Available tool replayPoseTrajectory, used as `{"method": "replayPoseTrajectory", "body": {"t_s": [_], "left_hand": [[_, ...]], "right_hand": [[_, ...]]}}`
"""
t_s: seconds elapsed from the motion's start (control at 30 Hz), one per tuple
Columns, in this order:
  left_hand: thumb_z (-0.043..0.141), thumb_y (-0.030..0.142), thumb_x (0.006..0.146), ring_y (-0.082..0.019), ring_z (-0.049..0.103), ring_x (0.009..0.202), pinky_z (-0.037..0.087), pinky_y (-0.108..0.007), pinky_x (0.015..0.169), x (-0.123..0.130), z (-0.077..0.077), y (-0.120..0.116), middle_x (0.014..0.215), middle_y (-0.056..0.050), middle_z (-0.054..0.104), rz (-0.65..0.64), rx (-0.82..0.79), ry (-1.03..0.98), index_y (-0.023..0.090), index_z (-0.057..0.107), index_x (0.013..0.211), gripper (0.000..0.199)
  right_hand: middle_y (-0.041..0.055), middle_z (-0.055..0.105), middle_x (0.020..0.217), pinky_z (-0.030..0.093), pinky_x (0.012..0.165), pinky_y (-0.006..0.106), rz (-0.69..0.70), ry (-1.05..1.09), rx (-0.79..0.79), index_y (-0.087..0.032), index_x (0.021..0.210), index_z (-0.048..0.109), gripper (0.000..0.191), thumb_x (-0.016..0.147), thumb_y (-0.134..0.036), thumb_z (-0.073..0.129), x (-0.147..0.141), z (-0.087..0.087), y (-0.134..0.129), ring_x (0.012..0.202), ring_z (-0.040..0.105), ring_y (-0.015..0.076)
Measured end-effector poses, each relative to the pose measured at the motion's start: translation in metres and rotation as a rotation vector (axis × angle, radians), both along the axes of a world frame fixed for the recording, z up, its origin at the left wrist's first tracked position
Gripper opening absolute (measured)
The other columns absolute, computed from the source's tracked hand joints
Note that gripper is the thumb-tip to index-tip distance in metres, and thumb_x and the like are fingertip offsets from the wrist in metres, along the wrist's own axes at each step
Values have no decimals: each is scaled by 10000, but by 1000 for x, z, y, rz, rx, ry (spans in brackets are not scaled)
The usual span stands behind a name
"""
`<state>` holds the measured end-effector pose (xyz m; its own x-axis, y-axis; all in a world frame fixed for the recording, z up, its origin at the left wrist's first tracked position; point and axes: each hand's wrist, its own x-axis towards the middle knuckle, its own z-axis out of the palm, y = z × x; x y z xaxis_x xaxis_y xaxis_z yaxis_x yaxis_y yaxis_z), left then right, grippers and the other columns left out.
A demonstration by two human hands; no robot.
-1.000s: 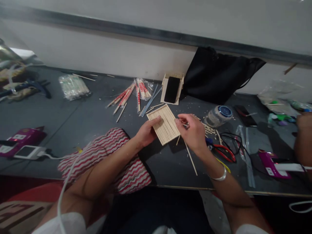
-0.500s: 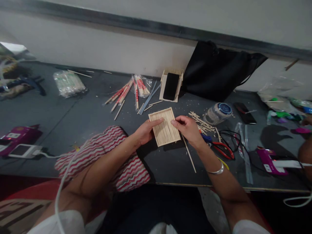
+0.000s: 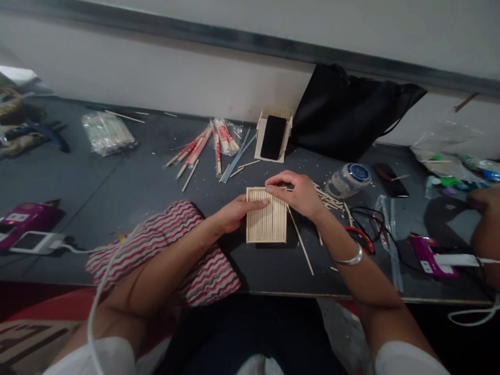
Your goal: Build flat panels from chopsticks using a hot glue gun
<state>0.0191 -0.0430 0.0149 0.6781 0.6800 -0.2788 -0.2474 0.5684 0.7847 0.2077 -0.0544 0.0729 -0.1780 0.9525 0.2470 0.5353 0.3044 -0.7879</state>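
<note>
A flat panel of glued wooden sticks [image 3: 267, 225] lies on the dark table [image 3: 136, 187] in front of me. My left hand [image 3: 235, 211] rests on its left edge, with the fingers stretched over the top left corner. My right hand [image 3: 299, 192] grips the panel's far edge and pinches a thin stick against it. A loose long stick [image 3: 300, 241] lies just right of the panel. Cut stick pieces [image 3: 330, 200] are heaped behind my right hand.
A glue jar [image 3: 348, 180], red-handled pliers [image 3: 361, 237], a phone in a stick holder [image 3: 273, 137], wrapped chopsticks [image 3: 201, 149], a black bag [image 3: 351, 117] and a striped cloth [image 3: 183, 245] surround the panel. Another person's hand [image 3: 484, 219] works at the far right by a purple glue gun [image 3: 433, 258].
The panel has been turned from a slant to square with me. My right hand moved from its right edge to its far edge.
</note>
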Motion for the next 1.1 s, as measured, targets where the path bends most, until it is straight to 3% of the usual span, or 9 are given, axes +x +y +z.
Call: {"method": "replayPoseTrajectory", "body": {"t_s": [0.17, 0.37, 0.5, 0.63, 0.73, 0.83, 0.93, 1.1], "left_hand": [[928, 332, 661, -217, 751, 792, 591, -342, 818, -2, -3, 1, 942, -87, 816, -11, 31, -13, 181, 785, 888, 308], [923, 319, 665, -208, 751, 761, 600, -325, 764, -3, -5, 2, 909, -85, 818, -72, 7, 20, 187, 801, 879, 280], [930, 330, 647, -228, 755, 760, 610, -351, 756, -4, -4, 3, 904, -105, 818, -68, -36, 58, 181, 803, 872, 298], [926, 325, 657, -229, 757, 768, 609, -353, 777, -4, -3, 6, 898, -109, 814, -54, -64, 61, 171, 801, 885, 303], [920, 323, 666, -221, 751, 750, 605, -336, 758, -4, -2, 7, 873, -103, 810, -43, -71, 65, 169, 800, 866, 279], [932, 305, 630, -214, 744, 734, 598, -312, 720, -4, 0, 5, 851, -80, 810, -48, -76, 83, 182, 805, 845, 279], [943, 279, 585, -199, 733, 722, 583, -288, 703, -3, 1, 3, 835, -55, 807, -61, -59, 91, 189, 805, 821, 287], [898, 220, 606, -177, 704, 682, 565, -297, 732, -1, -1, 3, 757, -27, 779, -75, -35, 140, 166, 771, 774, 218]], "right_hand": [[17, 747, 773, 521, 753, 338, -24, 41, -55, -233, 702, 741, 110, 767, -319, 717, -7, -2, 5, 746, 654, 184], [-2, 668, 675, 484, 670, 315, -165, 172, -87, -223, 698, 668, 200, 777, -406, 685, -5, -9, 9, 665, 588, 160], [-24, 523, 621, 456, 601, 288, -319, 369, 14, -251, 648, 512, 289, 868, -423, 585, 7, -11, 12, 604, 504, 132], [-36, 399, 581, 404, 518, 274, -299, 478, 29, -264, 604, 322, 443, 929, -478, 533, 21, -9, -4, 537, 421, 119], [-24, 461, 586, 437, 565, 299, -296, 316, 57, -259, 618, 423, 422, 949, -496, 534, 23, -7, -22, 563, 459, 135], [15, 639, 777, 492, 696, 325, -210, 46, 145, -244, 749, 613, 227, 922, -390, 611, 14, -7, -29, 717, 573, 167], [49, 699, 976, 509, 802, 343, -65, -126, 192, -236, 897, 697, 100, 927, -296, 622, -2, -11, -21, 881, 629, 197], [66, 716, 999, 476, 878, 359, 57, -385, 241, -216, 951, 734, 98, 947, -266, 649, -24, -15, -4, 980, 625, 226]]}}
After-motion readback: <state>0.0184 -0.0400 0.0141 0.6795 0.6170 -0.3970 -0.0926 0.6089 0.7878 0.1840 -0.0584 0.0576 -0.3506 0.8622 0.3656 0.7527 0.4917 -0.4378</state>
